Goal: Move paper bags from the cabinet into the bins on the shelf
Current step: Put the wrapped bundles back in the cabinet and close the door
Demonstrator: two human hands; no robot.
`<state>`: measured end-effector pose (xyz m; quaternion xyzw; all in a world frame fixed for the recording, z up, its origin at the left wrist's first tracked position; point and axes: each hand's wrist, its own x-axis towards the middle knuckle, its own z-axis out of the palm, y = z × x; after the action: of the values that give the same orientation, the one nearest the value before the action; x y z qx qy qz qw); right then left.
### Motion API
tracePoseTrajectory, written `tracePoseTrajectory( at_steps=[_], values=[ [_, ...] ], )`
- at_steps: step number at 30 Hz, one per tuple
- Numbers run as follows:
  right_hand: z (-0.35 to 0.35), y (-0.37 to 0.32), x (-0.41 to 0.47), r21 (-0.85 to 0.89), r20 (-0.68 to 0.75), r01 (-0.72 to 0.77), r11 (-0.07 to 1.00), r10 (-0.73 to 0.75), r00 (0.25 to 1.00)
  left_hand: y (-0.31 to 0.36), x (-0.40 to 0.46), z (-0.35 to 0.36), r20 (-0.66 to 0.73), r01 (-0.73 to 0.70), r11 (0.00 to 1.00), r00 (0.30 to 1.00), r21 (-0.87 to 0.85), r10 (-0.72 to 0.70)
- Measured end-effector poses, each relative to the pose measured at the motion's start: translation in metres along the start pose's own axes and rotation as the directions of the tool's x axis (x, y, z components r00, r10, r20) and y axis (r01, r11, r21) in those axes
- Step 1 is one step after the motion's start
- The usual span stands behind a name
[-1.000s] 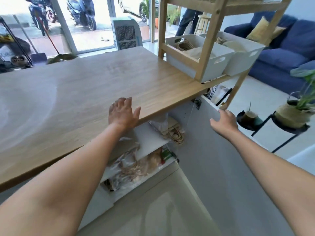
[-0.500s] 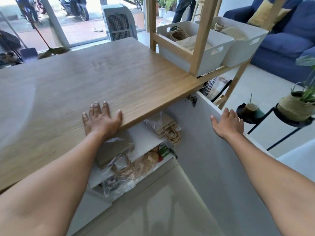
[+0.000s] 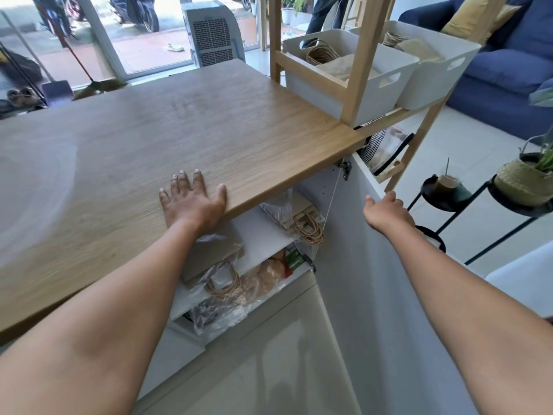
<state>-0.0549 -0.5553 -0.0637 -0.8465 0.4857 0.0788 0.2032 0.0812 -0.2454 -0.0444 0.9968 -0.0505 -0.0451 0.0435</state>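
The cabinet stands open under a wooden countertop [image 3: 209, 124]. Brown paper bags with twine handles lie wrapped in clear plastic on its white upper shelf: one bundle [image 3: 305, 226] at the right, another [image 3: 215, 259] just below my left forearm. My left hand [image 3: 191, 202] lies flat on the countertop at its front edge, fingers straight. At the top corner of the open cabinet door [image 3: 374, 295], my right hand [image 3: 386, 212] holds the edge with its fingers curled over it. Two white bins [image 3: 359, 94] [image 3: 434, 82] on the wooden shelf rack hold paper bags.
A lower cabinet shelf holds more plastic-wrapped packets [image 3: 269, 274]. A striped bag [image 3: 380, 148] sits under the bins. To the right are black plant stands with a basket pot [image 3: 523, 184] and a cup [image 3: 447, 182], and a blue sofa [image 3: 502, 73]. A person's legs [image 3: 321, 13] show at the back.
My left hand has slid left along the countertop edge and still lies flat. My right hand stays on the door's top edge, its fingers now curled over it.
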Motion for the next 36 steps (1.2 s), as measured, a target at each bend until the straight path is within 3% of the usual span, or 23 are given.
tracePoseTrajectory(
  at_steps=[4,7,9,12,17,36],
  values=[
    [-0.002,-0.016,-0.011,0.120,0.108,-0.037,0.992,0.024,0.994,-0.001,0.001,0.001,-0.006,-0.001,1.000,1.000,0.000,0.001],
    [0.007,-0.016,-0.023,0.242,0.132,0.044,0.969,-0.077,0.988,-0.002,0.000,0.001,-0.010,0.001,1.000,1.000,-0.005,-0.001],
    [0.019,-0.017,-0.036,0.350,0.075,0.115,0.930,-0.150,0.986,-0.001,-0.001,0.000,-0.009,-0.001,1.000,1.000,-0.009,0.001],
    [0.035,-0.033,-0.046,0.499,-0.038,0.080,0.863,-0.070,0.997,0.000,-0.001,-0.001,-0.012,-0.001,1.000,1.000,-0.017,0.001],
    [0.055,-0.068,-0.052,0.732,0.015,-0.050,0.680,0.057,0.998,0.000,-0.004,-0.002,-0.010,-0.003,1.000,1.000,-0.025,0.003],
    [0.082,-0.167,-0.045,0.894,0.029,-0.171,0.414,0.327,0.945,0.000,-0.003,-0.001,-0.034,-0.010,0.995,0.999,-0.099,0.007]
  ],
)
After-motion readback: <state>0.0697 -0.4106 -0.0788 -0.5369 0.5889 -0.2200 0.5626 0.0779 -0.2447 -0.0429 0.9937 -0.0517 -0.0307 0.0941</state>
